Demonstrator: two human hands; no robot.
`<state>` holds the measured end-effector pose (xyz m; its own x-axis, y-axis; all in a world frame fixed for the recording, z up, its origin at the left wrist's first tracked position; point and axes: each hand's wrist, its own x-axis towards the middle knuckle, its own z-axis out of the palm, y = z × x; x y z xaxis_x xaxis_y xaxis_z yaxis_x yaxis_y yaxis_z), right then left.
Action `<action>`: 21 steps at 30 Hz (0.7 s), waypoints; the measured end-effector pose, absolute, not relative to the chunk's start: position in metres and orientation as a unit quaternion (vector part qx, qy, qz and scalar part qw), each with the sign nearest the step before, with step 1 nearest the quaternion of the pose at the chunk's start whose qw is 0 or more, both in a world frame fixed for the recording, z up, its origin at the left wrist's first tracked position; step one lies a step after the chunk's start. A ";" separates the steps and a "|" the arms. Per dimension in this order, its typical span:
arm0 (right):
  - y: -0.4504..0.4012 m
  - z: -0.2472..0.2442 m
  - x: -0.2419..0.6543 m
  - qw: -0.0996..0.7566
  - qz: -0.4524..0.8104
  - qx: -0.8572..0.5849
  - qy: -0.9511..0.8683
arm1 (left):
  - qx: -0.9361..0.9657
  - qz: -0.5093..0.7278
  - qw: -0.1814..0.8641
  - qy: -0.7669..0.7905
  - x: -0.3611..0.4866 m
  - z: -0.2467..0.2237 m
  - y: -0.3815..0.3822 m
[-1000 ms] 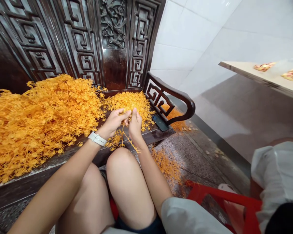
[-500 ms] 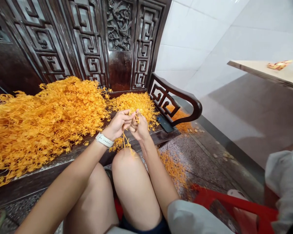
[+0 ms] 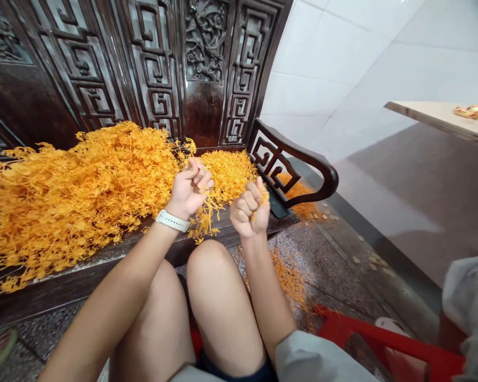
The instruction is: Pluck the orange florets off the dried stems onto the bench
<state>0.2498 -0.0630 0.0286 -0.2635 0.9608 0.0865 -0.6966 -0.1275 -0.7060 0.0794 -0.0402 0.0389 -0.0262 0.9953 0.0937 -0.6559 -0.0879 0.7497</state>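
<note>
My left hand (image 3: 189, 191), with a pale watch strap on its wrist, is closed around an orange sprig (image 3: 211, 208). Thin stems hang below the fingers and a frilly end sticks out above them. Apart from it, to the right, my right hand (image 3: 247, 212) is a fist with small orange pieces (image 3: 265, 196) showing at the thumb side. Behind the left hand lies a large heap of orange branched sprigs (image 3: 99, 196) on the dark wooden bench (image 3: 139, 239). A smaller heap of orange tips (image 3: 235, 171) sits between and behind my hands.
A curved armrest (image 3: 322, 170) ends the bench, with a dark phone (image 3: 279, 208) beside it. Orange scraps (image 3: 289, 276) litter the floor. A red plastic stool (image 3: 366, 329) and a person's pale clothing (image 3: 472, 297) are at the right, below a shelf-like tabletop (image 3: 430, 114).
My hands were together over the knee and have now parted. The left moved up and left with its sprig; the right moved right, closed on orange pieces. The view shifted slightly.
</note>
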 end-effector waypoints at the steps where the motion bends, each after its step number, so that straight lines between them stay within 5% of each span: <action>1: -0.070 0.031 0.260 0.557 0.721 -0.203 -0.359 | 0.304 0.674 0.614 0.276 0.072 0.036 -0.034; 7: -0.056 0.052 0.298 0.217 0.726 -0.285 -0.587 | 0.321 0.622 0.607 0.375 0.048 -0.001 -0.011; 12: 0.067 0.070 0.234 0.545 0.598 -0.381 -0.447 | 0.369 0.617 0.538 0.441 0.053 -0.010 -0.010; 16: 0.153 0.058 0.211 0.549 0.584 -0.477 -0.361 | 0.377 0.602 0.539 0.453 0.057 -0.007 -0.012; 21: 0.156 0.034 0.235 0.595 0.599 -0.439 -0.309 | 0.369 0.604 0.544 0.452 0.061 -0.004 -0.011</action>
